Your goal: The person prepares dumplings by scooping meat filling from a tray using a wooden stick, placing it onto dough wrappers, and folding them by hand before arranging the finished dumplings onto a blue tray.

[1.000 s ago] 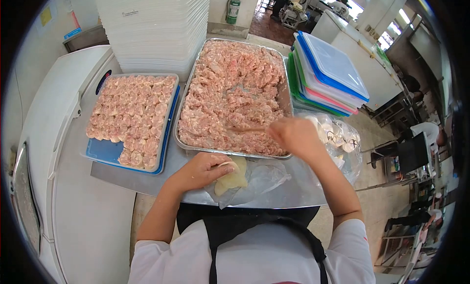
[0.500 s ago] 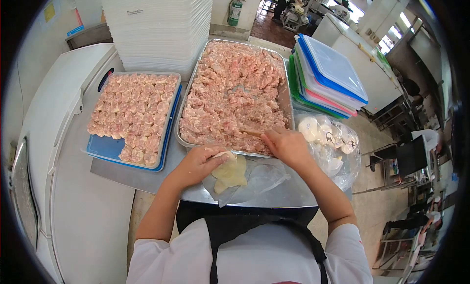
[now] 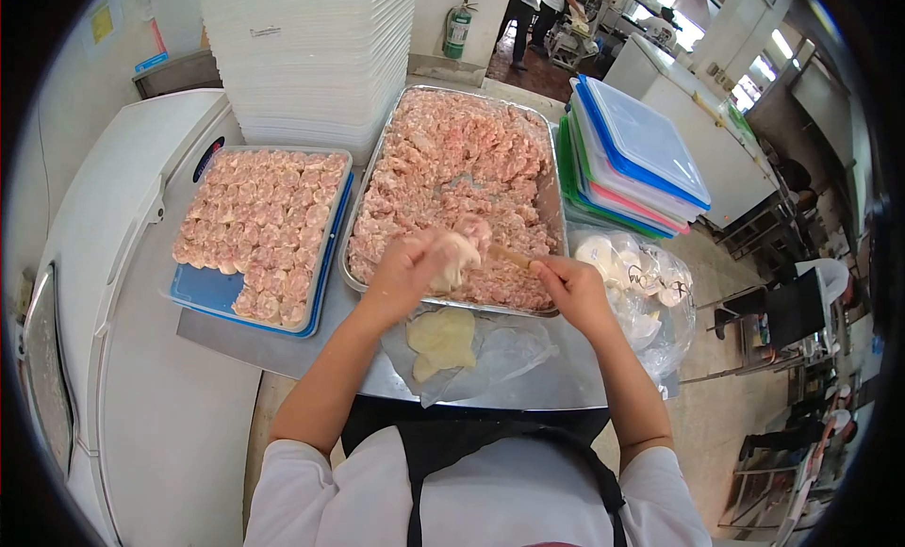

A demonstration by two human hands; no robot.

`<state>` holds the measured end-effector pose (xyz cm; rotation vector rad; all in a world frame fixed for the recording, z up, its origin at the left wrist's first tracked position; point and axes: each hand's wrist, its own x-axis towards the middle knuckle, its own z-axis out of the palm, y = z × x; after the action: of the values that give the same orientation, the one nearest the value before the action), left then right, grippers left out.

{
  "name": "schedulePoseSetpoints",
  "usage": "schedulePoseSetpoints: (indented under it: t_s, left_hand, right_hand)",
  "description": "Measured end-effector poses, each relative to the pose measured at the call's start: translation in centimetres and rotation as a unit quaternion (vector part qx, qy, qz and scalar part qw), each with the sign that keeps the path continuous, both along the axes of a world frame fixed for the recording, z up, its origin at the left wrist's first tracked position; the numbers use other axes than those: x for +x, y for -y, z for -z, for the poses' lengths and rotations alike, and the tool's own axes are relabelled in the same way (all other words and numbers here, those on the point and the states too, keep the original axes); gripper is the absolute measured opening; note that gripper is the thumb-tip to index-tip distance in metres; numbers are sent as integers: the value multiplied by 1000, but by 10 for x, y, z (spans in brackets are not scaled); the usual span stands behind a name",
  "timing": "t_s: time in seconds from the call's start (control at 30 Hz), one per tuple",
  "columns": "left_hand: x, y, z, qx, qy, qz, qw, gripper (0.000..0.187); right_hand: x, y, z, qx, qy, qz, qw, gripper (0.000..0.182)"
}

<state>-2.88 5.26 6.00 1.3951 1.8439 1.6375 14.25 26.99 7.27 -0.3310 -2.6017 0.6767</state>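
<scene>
My left hand (image 3: pixel 411 269) is closed around a pale dumpling wrapper (image 3: pixel 458 261), held above the near part of a deep metal tray (image 3: pixel 347 270). A lump of pink minced meat (image 3: pixel 474 231) sits at the top of this wrapper. In my right hand (image 3: pixel 571 285) is a wooden spatula (image 3: pixel 510 256), its tip toward the lump. Minced meat filling (image 3: pixel 443 142) fills much of the metal tray. Below, a stack of yellowish wrappers (image 3: pixel 441 342) lies on a clear plastic bag (image 3: pixel 509 351). On the left, filled dumplings (image 3: pixel 259 203) stand in rows on a blue-bottomed tray (image 3: pixel 203 288).
Tall stacked white trays (image 3: pixel 306 57) stand behind the dumplings. Coloured plastic lids (image 3: pixel 646 137) are piled right of the metal tray, with a plastic bag of round wrapper stacks (image 3: pixel 641 269) nearer me. A white chest freezer (image 3: pixel 170 387) is at left. People are in the background.
My left hand has risen from the wrapper stack with one wrapper, which now carries meat. My right hand has lifted the spatula out of the filling toward it.
</scene>
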Motion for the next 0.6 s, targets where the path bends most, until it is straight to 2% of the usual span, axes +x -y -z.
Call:
schedulePoseSetpoints:
  t_s: [0.03, 0.07, 0.1, 0.13, 0.2, 0.23, 0.3, 0.33, 0.4, 0.43, 0.47, 0.5, 0.53, 0.6]
  left_hand:
    - [-2, -8, 8, 80, 223, -31, 971, 29]
    - [-4, -15, 14, 154, 433, -61, 886, 30]
    - [-4, -18, 6, 203, 469, -82, 856, 35]
    - [-6, -23, 4, 202, 469, -81, 856, 35]
    - [-9, -30, -1, 257, 557, -28, 789, 35]
    - [-6, -34, -5, 257, 557, -28, 789, 35]
    - [4, -46, -14, 263, 623, -44, 735, 37]
    - [6, -50, -17, 262, 623, -43, 736, 37]
    - [7, -56, -20, 334, 637, 35, 694, 48]
    - [5, -56, -21, 333, 637, 36, 694, 48]
    - [3, -55, -21, 340, 661, 49, 667, 54]
    - [1, -53, -20, 346, 684, 61, 640, 60]
    - [-1, -53, -14, 348, 683, 59, 639, 60]
    - [-8, -54, -1, 330, 690, 33, 644, 71]
  right_hand:
    - [0, -3, -3, 0, -1, 2, 1000, 21]
    - [0, -4, -9, -45, -5, 22, 999, 23]
    - [0, -6, -14, -91, -8, 43, 995, 26]
    - [-1, -7, -16, -92, -9, 44, 995, 26]
    - [-4, -9, -22, -202, -25, 31, 979, 31]
    - [-6, -9, -25, -203, -25, 30, 978, 31]
    - [-13, -3, -29, -375, 38, 0, 926, 32]
    - [-17, 0, -24, -375, 37, 0, 926, 32]
    - [-25, 4, -5, -312, 33, -21, 949, 30]
    - [-27, 1, 3, -312, 32, -21, 949, 30]
    - [-29, -2, 11, -163, -35, -46, 985, 28]
    - [-29, -3, 15, -11, -100, -70, 992, 27]
    - [-25, -1, 4, -10, -99, -73, 992, 27]
    - [-12, 6, -30, 163, 23, 7, 986, 24]
